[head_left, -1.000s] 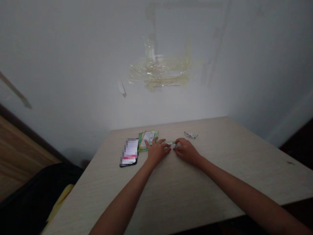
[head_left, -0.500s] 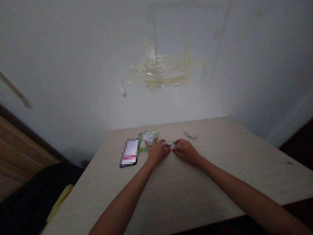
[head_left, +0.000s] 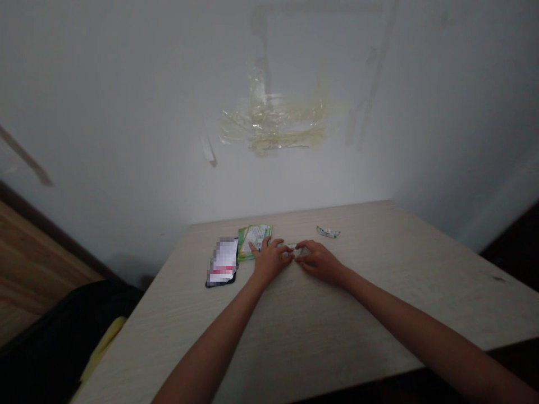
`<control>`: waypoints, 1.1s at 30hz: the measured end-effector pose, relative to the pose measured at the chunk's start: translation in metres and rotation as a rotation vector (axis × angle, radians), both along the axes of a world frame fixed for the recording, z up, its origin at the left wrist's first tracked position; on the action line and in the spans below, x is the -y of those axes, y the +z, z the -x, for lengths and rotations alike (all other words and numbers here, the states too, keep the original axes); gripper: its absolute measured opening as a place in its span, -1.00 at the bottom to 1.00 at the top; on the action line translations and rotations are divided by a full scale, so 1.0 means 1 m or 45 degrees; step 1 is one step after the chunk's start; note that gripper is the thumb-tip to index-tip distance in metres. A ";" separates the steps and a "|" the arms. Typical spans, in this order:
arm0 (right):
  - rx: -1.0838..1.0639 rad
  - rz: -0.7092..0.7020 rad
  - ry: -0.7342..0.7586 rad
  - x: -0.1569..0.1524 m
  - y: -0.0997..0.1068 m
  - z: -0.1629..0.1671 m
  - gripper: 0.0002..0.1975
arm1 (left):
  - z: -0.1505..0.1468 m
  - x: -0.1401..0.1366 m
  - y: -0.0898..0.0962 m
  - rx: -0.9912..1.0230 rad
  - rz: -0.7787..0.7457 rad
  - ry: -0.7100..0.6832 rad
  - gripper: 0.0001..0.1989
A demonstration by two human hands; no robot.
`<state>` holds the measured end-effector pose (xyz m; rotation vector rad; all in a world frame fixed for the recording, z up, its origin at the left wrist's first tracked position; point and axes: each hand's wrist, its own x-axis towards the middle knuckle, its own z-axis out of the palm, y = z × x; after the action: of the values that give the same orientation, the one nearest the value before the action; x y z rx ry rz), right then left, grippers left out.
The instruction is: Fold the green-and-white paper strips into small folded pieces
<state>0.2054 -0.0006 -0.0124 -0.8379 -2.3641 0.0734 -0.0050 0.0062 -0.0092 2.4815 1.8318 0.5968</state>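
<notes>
A small white-and-green flat piece point(head_left: 293, 246), like paper or wrapper, lies low over the table between my two hands. My left hand point(head_left: 273, 262) pinches its left end between thumb and index finger, while the other fingers spread toward a green-and-white printed packet point(head_left: 255, 237). Those outer fingers overlap the packet's lower right part. My right hand point(head_left: 320, 261) has its thumb and fingertips closed at the piece's right end. Fingers cover much of the piece, so its exact kind is unclear.
A phone point(head_left: 223, 261) with a lit, blurred screen lies left of the packet. A crumpled white-and-green strip point(head_left: 328, 232) rests farther back on the right. The pale wooden table point(head_left: 379, 247) meets a wall point(head_left: 168, 112) with peeling tape point(head_left: 278, 120). Dark cloth point(head_left: 84, 314) sits at lower left.
My right fingertips have shifted slightly left, closer to the left hand. My left hand, the packet and the phone stay nearly where they were.
</notes>
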 end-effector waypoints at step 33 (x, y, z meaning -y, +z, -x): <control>-0.119 0.070 -0.185 -0.009 -0.012 -0.001 -0.83 | -0.004 0.008 0.006 0.048 -0.023 0.046 -0.75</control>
<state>0.2068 0.0087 -0.0244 -1.0083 -2.2165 0.1157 -0.0006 -0.0018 -0.0032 2.4360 1.8696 0.6593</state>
